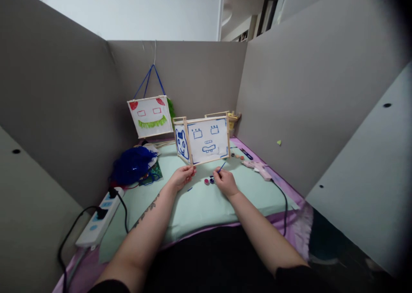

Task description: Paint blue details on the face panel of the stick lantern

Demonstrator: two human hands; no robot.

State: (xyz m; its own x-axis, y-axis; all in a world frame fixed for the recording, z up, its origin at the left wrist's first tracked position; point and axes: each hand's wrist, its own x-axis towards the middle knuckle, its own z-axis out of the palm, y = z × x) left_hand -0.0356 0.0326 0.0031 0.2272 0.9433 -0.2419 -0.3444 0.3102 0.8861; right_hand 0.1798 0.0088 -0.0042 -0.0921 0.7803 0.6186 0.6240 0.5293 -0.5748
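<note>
A square lantern of wooden sticks and white paper (207, 140) is raised above the tabletop, with faces drawn in blue on its two visible sides. My left hand (183, 177) is closed on its lower near corner. A thin blue paintbrush (222, 167) is pinched in my right hand (226, 182), just to the right of and below the lantern. Beside the right fingers stand small paint pots: a red one (206, 182) and dark blue ones (211, 179). The brush's lower end is hidden by the fingers.
A finished-looking lantern (151, 118) hangs from blue cords at the back left. Blue stringy material (133, 164) lies on the left, near a power strip (100, 218). To the right are a pink glue gun (257, 168) with a black cable and a cutter knife (246, 153). Grey panels enclose the table.
</note>
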